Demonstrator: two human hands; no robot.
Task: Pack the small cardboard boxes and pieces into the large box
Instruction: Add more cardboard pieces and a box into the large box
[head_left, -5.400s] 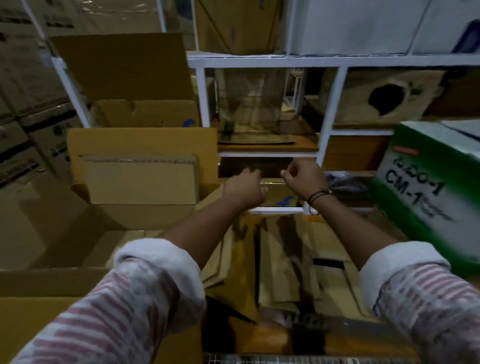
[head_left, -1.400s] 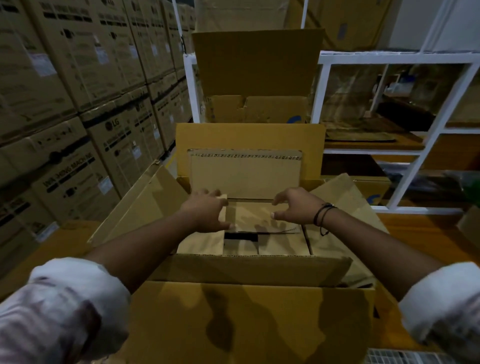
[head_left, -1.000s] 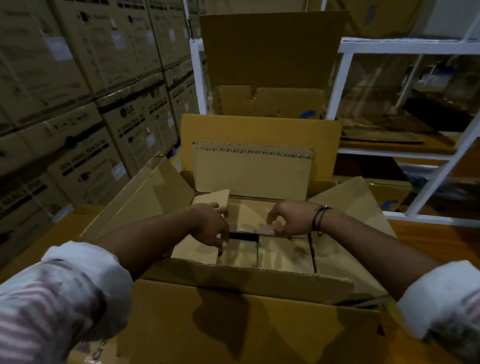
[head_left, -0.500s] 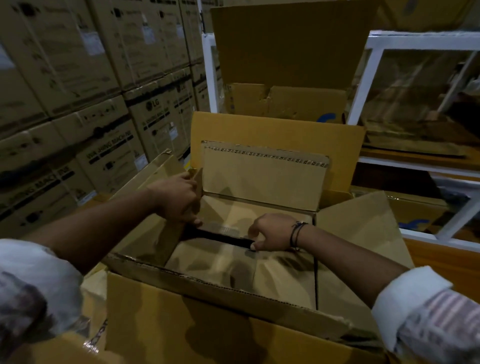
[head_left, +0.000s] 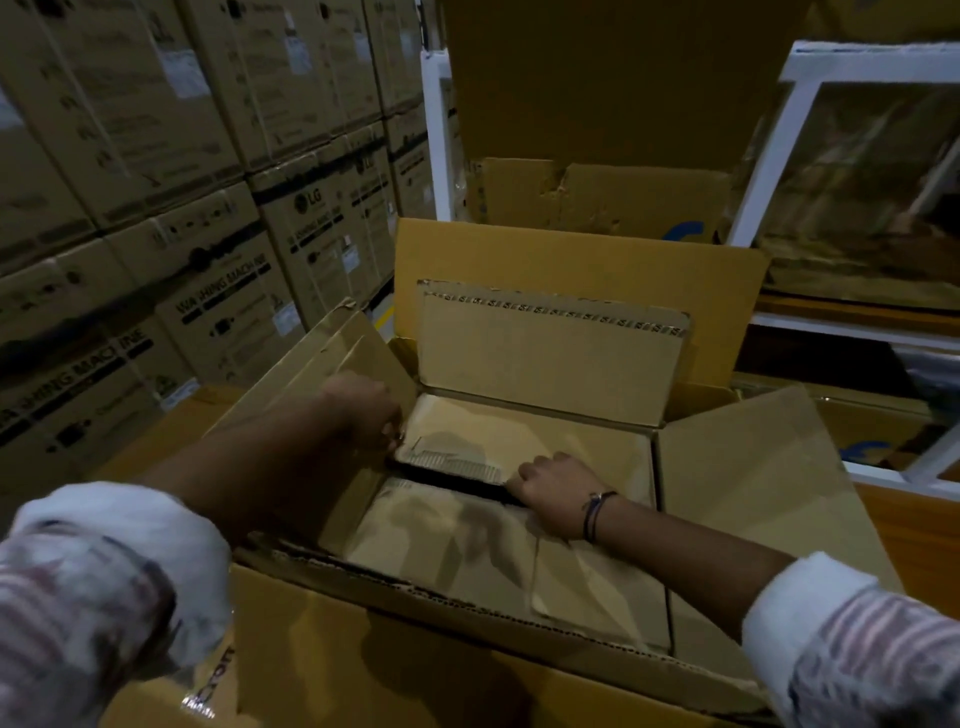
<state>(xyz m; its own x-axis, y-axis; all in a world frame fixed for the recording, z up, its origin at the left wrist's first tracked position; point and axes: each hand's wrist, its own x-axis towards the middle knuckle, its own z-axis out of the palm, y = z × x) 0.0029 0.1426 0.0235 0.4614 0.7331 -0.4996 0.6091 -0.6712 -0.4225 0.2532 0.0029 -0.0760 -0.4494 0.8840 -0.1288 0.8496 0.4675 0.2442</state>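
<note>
The large open cardboard box (head_left: 519, 613) stands in front of me, its flaps spread outward. Flat cardboard pieces (head_left: 467, 545) line its inside. A smaller flattened cardboard piece (head_left: 519, 436) lies at the back of the box, under an upright cardboard sheet (head_left: 550, 353). My left hand (head_left: 363, 410) grips the left corner of that flattened piece next to the left flap. My right hand (head_left: 556, 488) rests with curled fingers on its front edge, above a dark gap.
Stacked washing-machine cartons (head_left: 171, 244) form a wall on the left. A white metal shelf frame (head_left: 769, 150) with cardboard sheets stands behind and to the right. Another open carton (head_left: 597, 197) sits behind the large box. An orange surface (head_left: 904, 525) shows at right.
My left hand moved from the left flap down to the corner of the flattened piece. My right hand stayed on its front edge. The view moved closer.
</note>
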